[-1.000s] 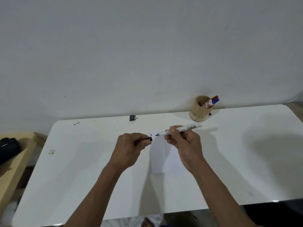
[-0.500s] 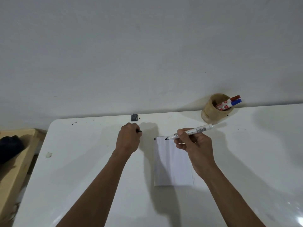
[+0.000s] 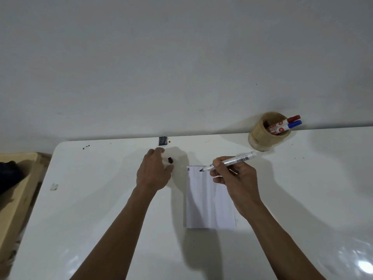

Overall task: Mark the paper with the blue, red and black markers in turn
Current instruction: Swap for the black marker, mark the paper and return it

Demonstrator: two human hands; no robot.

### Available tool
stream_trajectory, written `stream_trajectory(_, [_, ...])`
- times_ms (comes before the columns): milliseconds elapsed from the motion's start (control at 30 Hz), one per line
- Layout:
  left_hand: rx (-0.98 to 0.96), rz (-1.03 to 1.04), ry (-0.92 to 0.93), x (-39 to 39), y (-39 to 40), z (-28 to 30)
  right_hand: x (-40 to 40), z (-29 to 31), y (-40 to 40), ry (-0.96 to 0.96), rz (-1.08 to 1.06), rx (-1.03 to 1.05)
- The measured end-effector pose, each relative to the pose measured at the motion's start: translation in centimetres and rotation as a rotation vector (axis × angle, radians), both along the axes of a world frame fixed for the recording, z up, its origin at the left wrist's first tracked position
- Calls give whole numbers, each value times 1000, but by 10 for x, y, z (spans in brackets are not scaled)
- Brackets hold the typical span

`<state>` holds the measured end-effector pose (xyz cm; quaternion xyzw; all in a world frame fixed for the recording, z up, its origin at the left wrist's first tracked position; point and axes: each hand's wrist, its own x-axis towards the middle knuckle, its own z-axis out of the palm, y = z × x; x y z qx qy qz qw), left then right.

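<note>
A white sheet of paper [image 3: 210, 201] lies on the white table [image 3: 101, 209], with small blue and red marks at its top left corner. My right hand [image 3: 235, 178] holds the uncapped black marker [image 3: 232, 161], its black tip just above the paper's top edge. My left hand [image 3: 154, 172] rests left of the paper, closed on the marker's black cap [image 3: 170, 160]. The red marker [image 3: 288, 121] and the blue marker [image 3: 290, 126] stand capped in a wooden cup [image 3: 260, 140] at the back right.
A small black clip-like object [image 3: 162, 140] sits at the table's back edge by the wall. A scrap of tape [image 3: 54, 186] lies on the table's left side. A wooden bench [image 3: 18, 190] with a dark object stands left of the table.
My hands have drawn apart: the left carried the cap leftward off the paper, and the right brought the uncapped marker's tip down over the paper's top edge. My head has tilted down.
</note>
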<state>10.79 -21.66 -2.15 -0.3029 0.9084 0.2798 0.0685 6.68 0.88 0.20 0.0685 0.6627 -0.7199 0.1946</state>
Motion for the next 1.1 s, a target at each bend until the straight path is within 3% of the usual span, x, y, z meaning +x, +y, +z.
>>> stream_trajectory(100, [-35,128,188,26,17,8,3,1,0,16,-52,-23])
stream_trajectory(200, [-91,-90,330,51,38,-5,4,-4,-4,71,-46,-8])
stream_trajectory(300, [-156,-285,306,64,50,-27,4,-16,-10,114,24,42])
stream_trajectory(433, [-250,-374,255,72,57,-44,4,-31,-18,186,127,123])
stream_trajectory(733, [-345,-381,254,75,58,-55,-12,-59,-30,286,178,289])
stream_trajectory(1100, [-357,-355,282,73,57,-63,-16,-75,-31,282,165,305])
